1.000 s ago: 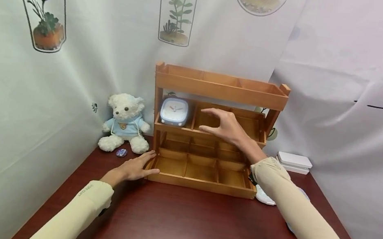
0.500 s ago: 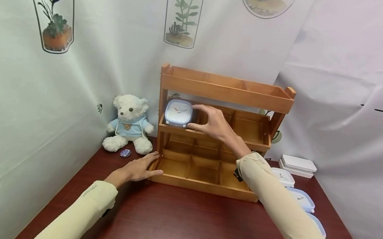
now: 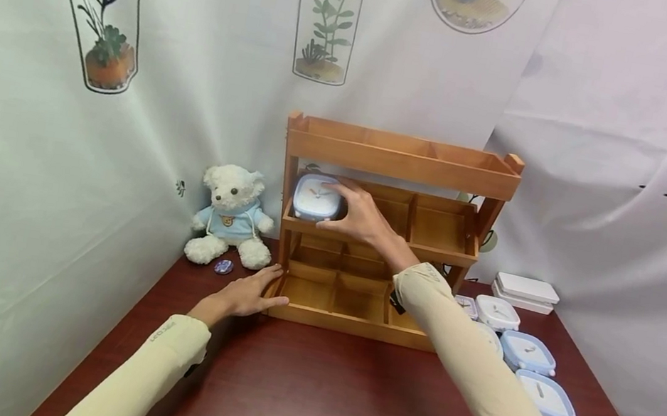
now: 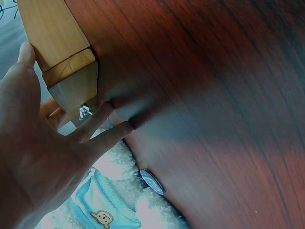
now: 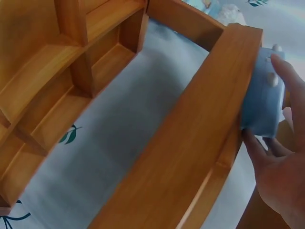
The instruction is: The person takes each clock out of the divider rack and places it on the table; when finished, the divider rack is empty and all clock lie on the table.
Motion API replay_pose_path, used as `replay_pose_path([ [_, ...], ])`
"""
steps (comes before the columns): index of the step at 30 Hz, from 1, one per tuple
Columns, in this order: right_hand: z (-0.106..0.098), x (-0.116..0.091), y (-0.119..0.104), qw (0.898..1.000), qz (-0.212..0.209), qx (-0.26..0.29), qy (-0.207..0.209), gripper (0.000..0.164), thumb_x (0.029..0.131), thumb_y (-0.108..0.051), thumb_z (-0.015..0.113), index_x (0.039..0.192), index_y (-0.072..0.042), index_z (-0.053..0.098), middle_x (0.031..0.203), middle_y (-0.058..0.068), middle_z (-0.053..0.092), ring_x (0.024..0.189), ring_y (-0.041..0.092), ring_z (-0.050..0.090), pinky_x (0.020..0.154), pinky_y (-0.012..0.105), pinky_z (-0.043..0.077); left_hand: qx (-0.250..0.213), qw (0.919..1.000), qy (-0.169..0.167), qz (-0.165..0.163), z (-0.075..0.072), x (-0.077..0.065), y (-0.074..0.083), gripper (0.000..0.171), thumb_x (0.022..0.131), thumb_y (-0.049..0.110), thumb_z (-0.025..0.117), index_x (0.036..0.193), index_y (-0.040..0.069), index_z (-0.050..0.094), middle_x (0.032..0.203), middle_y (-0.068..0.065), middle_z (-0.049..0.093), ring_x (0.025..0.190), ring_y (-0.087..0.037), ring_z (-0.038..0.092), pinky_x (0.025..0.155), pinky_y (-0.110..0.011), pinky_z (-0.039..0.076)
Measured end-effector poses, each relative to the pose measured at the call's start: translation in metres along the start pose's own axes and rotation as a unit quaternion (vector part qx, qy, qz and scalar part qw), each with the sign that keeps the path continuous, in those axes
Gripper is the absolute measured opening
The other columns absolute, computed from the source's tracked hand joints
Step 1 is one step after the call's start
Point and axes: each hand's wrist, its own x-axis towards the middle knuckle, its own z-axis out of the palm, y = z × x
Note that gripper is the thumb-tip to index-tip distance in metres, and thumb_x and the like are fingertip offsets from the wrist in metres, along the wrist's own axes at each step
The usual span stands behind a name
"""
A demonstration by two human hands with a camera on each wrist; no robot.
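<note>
In the head view, a pale blue alarm clock (image 3: 317,198) stands in the left compartment of the wooden shelf's middle tier. My right hand (image 3: 361,214) grips the clock's right side, fingers at the top edge and thumb near a foot. The right wrist view has the blue clock body (image 5: 262,95) edge-on between thumb and fingers, beside the shelf's wooden rail (image 5: 190,114). My left hand (image 3: 246,293) rests at the shelf's (image 3: 348,324) lower left corner, fingers spread. In the left wrist view, the thumb touches the wooden end (image 4: 57,33) and two straight fingers reach the tabletop.
A white teddy bear (image 3: 231,218) in a blue hoodie sits left of the shelf, with a small round patterned disc (image 3: 224,266) before it. Several more alarm clocks (image 3: 528,352) lie on the right of the dark red table (image 3: 306,391). White boxes (image 3: 526,292) are behind them.
My right hand has moved left to the clock and taken hold of its right side. The left hand stays at the shelf's corner. The head view has shifted slightly, showing more clocks at right.
</note>
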Motion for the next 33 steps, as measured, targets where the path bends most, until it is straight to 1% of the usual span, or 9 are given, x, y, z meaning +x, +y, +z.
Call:
replay_pose_path([
  [3, 0.003, 0.001, 0.002, 1.000, 0.015, 0.000, -0.006, 0.082, 0.078, -0.030, 0.095, 0.149, -0.010, 0.058, 0.153, 0.020, 0.052, 0.135, 0.035, 0.055, 0.111, 0.044, 0.044, 0.003, 1.0000, -0.001, -0.002, 0.000, 0.000, 0.000, 0.084, 0.101, 0.061, 0.057, 0.164, 0.010, 0.033, 0.171, -0.011, 0.025, 0.143, -0.046, 0.043, 0.110, -0.065, 0.037],
  [5, 0.003, 0.001, 0.003, 1.000, 0.021, 0.003, -0.002, 0.082, 0.078, -0.029, 0.095, 0.149, -0.011, 0.058, 0.151, 0.019, 0.054, 0.132, 0.035, 0.057, 0.109, 0.044, 0.047, 0.005, 1.0000, -0.001, -0.001, 0.000, 0.000, 0.001, 0.085, 0.101, 0.062, 0.057, 0.164, 0.010, 0.033, 0.171, -0.010, 0.025, 0.143, -0.046, 0.043, 0.110, -0.066, 0.037],
  [11, 0.003, -0.003, 0.008, 1.000, 0.013, 0.018, 0.014, 0.078, 0.078, -0.028, 0.094, 0.147, -0.011, 0.061, 0.149, 0.022, 0.056, 0.125, 0.036, 0.062, 0.102, 0.044, 0.052, 0.004, 1.0000, 0.002, 0.000, 0.000, 0.001, 0.003, 0.083, 0.101, 0.059, 0.058, 0.163, 0.010, 0.034, 0.171, -0.010, 0.026, 0.144, -0.045, 0.042, 0.110, -0.065, 0.037],
  [17, 0.001, -0.007, 0.011, 0.999, -0.006, 0.019, 0.033, 0.076, 0.078, -0.028, 0.094, 0.145, -0.011, 0.063, 0.150, 0.023, 0.054, 0.126, 0.036, 0.062, 0.100, 0.045, 0.052, 0.002, 1.0000, 0.001, -0.002, 0.000, 0.000, 0.002, 0.084, 0.100, 0.060, 0.058, 0.164, 0.010, 0.034, 0.171, -0.010, 0.026, 0.143, -0.045, 0.043, 0.110, -0.065, 0.037],
  [24, -0.010, -0.012, 0.009, 0.997, -0.024, 0.025, 0.067, 0.075, 0.074, -0.026, 0.096, 0.141, -0.012, 0.067, 0.150, 0.028, 0.052, 0.136, 0.042, 0.053, 0.108, 0.050, 0.047, 0.004, 1.0000, 0.000, -0.004, 0.000, -0.002, 0.000, 0.084, 0.101, 0.061, 0.058, 0.163, 0.010, 0.034, 0.171, -0.011, 0.025, 0.142, -0.047, 0.044, 0.108, -0.067, 0.037],
  [29, -0.021, -0.020, 0.008, 0.996, -0.034, 0.025, 0.078, 0.075, 0.075, -0.026, 0.096, 0.142, -0.012, 0.066, 0.149, 0.027, 0.054, 0.136, 0.041, 0.054, 0.106, 0.050, 0.049, 0.000, 1.0000, 0.001, 0.001, 0.001, -0.001, 0.001, 0.084, 0.100, 0.060, 0.058, 0.162, 0.009, 0.036, 0.170, -0.013, 0.026, 0.140, -0.049, 0.045, 0.107, -0.068, 0.038],
  [33, -0.029, -0.030, 0.005, 0.996, -0.045, 0.020, 0.076, 0.076, 0.076, -0.026, 0.095, 0.144, -0.012, 0.064, 0.148, 0.027, 0.054, 0.134, 0.042, 0.055, 0.105, 0.051, 0.049, 0.003, 1.0000, 0.004, 0.004, 0.002, -0.001, 0.001, 0.083, 0.100, 0.060, 0.058, 0.162, 0.008, 0.037, 0.170, -0.013, 0.026, 0.139, -0.051, 0.046, 0.106, -0.069, 0.039],
])
